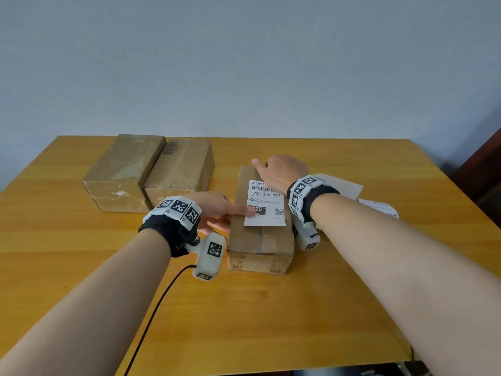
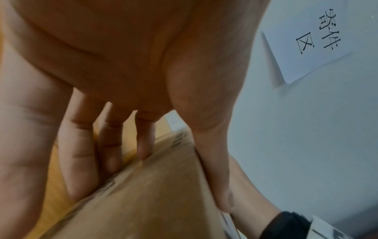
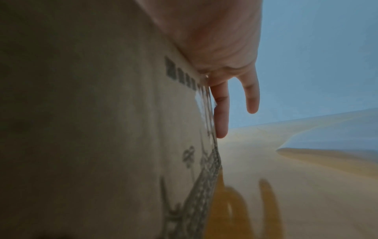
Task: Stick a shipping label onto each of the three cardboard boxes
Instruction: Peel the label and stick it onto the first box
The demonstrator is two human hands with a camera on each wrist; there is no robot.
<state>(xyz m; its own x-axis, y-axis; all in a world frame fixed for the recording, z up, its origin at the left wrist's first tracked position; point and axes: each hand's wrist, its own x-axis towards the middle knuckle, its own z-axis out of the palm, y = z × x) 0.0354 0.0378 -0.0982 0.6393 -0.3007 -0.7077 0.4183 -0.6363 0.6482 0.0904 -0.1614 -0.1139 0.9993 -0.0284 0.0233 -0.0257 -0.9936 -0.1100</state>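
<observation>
The nearest cardboard box (image 1: 260, 240) stands in the middle of the table with a white shipping label (image 1: 267, 206) lying on its top. My left hand (image 1: 230, 211) presses its straight index finger on the label's lower left part. Its other fingers (image 2: 77, 161) lie straight against the box's left side (image 2: 153, 194). My right hand (image 1: 279, 172) rests flat on the far end of the box top, covering the label's upper right corner; its fingers (image 3: 220, 113) reach past the box edge (image 3: 102, 129). Two more boxes (image 1: 122, 172) (image 1: 180, 169) stand side by side at the back left, with no white label showing.
To the right of the near box lie a brown backing sheet (image 1: 343, 185) and another white label (image 1: 379, 208). The wooden table (image 1: 271, 308) ends close below my forearms. A black cable (image 1: 157, 308) hangs from my left wrist. A paper sign (image 2: 319, 40) is on the wall.
</observation>
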